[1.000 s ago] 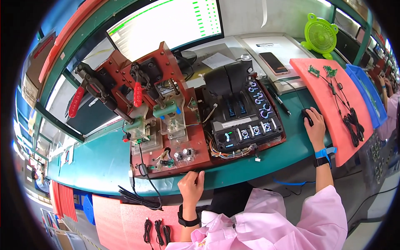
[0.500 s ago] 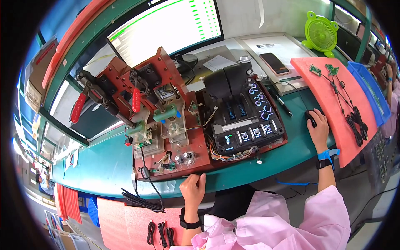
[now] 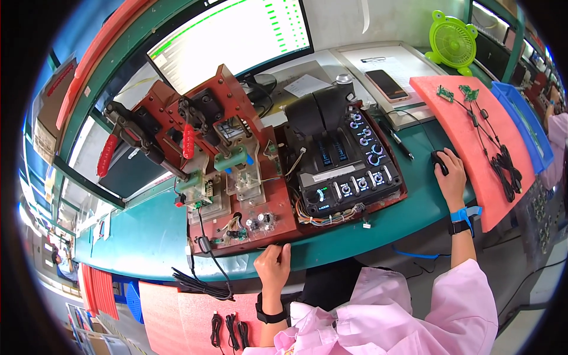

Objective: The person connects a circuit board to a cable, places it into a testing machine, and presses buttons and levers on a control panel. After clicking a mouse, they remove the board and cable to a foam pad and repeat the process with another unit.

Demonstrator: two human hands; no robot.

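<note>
My right hand (image 3: 452,177) is wrapped over a black computer mouse (image 3: 438,161) on the green bench top, a blue strap and a dark band at its wrist. My left hand (image 3: 273,266) rests as a loose fist at the bench's front edge; nothing shows in it. Just beyond that hand is a red test fixture (image 3: 278,231) with two red-handled toggle clamps. Under the left clamp sits a small green circuit board (image 3: 193,188), its black cable (image 3: 204,244) hanging over the edge. Beside it stands a black control panel (image 3: 349,177) with lit knobs and a throttle lever (image 3: 316,115).
A lit monitor (image 3: 231,41) stands behind the fixture. To the right, pink foam (image 3: 485,136) carries boards with cables, beside a blue tray (image 3: 520,118). A phone (image 3: 387,86), a pen (image 3: 401,145) and a green fan (image 3: 452,42) are farther back. Coiled cables (image 3: 231,331) lie on foam below.
The whole view has shifted slightly. My right hand stays on the mouse and my left fist stays at the bench edge.
</note>
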